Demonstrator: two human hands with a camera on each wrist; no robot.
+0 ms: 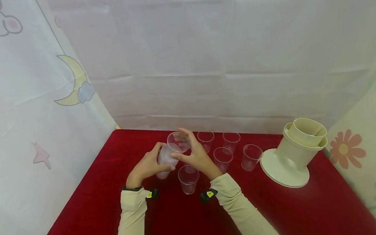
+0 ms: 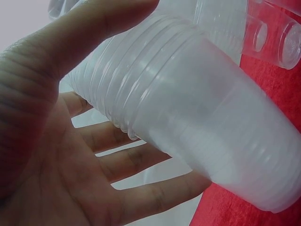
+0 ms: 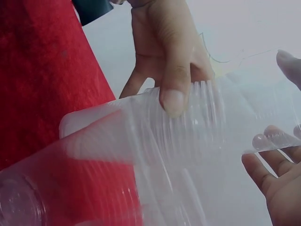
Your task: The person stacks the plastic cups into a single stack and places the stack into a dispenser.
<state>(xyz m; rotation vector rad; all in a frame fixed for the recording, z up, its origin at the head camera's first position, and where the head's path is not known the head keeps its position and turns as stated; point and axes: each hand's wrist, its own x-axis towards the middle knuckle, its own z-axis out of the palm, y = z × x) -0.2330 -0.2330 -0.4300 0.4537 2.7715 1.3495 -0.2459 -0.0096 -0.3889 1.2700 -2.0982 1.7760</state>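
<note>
In the head view my left hand (image 1: 147,165) holds a tilted stack of clear plastic cups (image 1: 165,158). Seen from the left wrist, the thumb lies over the ridged rims of the stack (image 2: 202,108) and the fingers spread beneath it. My right hand (image 1: 197,156) grips a single clear plastic cup (image 1: 177,141) at the stack's upper end. From the right wrist, that cup (image 3: 249,103) lines up with the stack, with thumb and fingers on opposite sides. Just below the hands, another clear cup (image 1: 188,180) stands upright on the red cloth.
Several more clear cups stand to the right, including a rear one (image 1: 231,140) and one farther right (image 1: 251,157). Beside them sits a cream flanged plastic piece (image 1: 289,158) with round openings. Pale curtains (image 1: 204,59) enclose the red table (image 1: 93,209).
</note>
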